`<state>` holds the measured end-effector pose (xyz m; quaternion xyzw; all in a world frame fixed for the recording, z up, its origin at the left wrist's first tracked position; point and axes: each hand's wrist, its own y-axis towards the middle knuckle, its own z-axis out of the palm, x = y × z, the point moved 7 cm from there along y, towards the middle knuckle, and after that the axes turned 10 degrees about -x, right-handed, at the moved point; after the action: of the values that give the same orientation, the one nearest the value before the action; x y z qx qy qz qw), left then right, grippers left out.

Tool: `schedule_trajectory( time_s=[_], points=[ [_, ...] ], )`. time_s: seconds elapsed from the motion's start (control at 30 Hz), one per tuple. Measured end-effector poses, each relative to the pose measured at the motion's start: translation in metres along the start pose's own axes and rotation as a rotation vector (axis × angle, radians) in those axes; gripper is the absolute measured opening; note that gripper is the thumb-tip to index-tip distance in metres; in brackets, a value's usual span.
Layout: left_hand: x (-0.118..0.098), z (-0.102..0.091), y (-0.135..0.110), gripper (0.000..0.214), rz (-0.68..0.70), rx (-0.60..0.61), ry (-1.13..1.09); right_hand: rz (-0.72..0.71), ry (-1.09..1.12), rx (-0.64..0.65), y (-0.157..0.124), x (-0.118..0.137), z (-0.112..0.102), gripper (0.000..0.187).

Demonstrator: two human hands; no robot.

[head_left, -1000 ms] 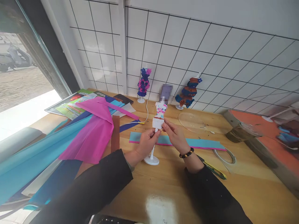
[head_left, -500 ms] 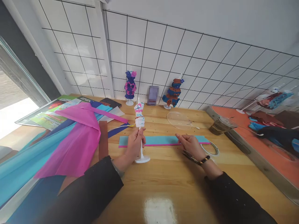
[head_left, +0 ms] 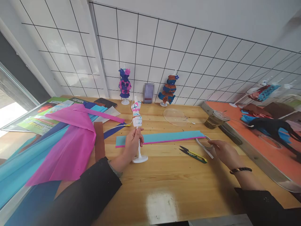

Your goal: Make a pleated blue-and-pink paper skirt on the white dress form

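My left hand (head_left: 134, 142) is wrapped round the thin post of a small white dress-form mannequin (head_left: 137, 116), which stands upright on its round base. Pink and blue scraps cling to its torso. My right hand (head_left: 225, 153) pinches the edge of a roll of white double-sided tape (head_left: 204, 147), partly raised off the table. Between the hands, and reaching behind the mannequin, lies a long blue paper strip (head_left: 171, 136) with a pink layer along its near edge. Yellow-and-black thread snips (head_left: 193, 154) lie just left of my right hand.
Pink crepe paper (head_left: 68, 147) and blue sheets spread across the left side. Two dressed mannequins, one purple-pink (head_left: 124, 83) and one brown-blue (head_left: 168, 89), stand by the tiled wall. A clear plastic disc (head_left: 175, 117) and a lidded cup (head_left: 215, 120) sit near an orange tray (head_left: 240, 125).
My right hand has moved right, off the blue strip, and has taken hold of the tape roll. The snips now show fully on the table. My left hand stays on the post.
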<state>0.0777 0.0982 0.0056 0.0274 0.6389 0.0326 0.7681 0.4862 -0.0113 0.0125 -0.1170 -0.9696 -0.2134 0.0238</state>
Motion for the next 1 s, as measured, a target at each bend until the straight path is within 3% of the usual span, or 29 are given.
schedule_trajectory(
  time_s=[0.33,0.57,0.67,0.73,0.8,0.93,1.0],
  points=[
    [0.01,0.006,0.005,0.04,-0.018,0.061,0.091,-0.186,-0.012,0.139,-0.019,0.0,0.008,0.031],
    [0.008,0.008,0.004,0.039,-0.039,0.076,0.113,0.02,-0.145,0.021,-0.029,-0.009,-0.022,0.036],
    [0.009,0.008,0.005,0.039,-0.034,0.084,0.113,0.121,-0.125,-0.057,-0.031,0.001,-0.04,0.036],
    [0.009,0.011,0.003,0.037,-0.036,0.116,0.102,0.159,-0.072,-0.137,-0.031,0.021,-0.053,0.034],
    [0.01,0.018,-0.002,0.035,-0.076,0.188,0.057,0.104,0.009,-0.255,-0.03,0.057,-0.067,0.032],
    [0.014,0.034,-0.022,0.032,-0.305,0.364,-0.162,-0.232,0.132,-0.476,-0.032,0.15,-0.083,0.025],
    [0.013,0.04,-0.029,0.028,-0.369,0.412,-0.22,-0.338,0.2,-0.498,-0.033,0.187,-0.08,0.02]
  ],
)
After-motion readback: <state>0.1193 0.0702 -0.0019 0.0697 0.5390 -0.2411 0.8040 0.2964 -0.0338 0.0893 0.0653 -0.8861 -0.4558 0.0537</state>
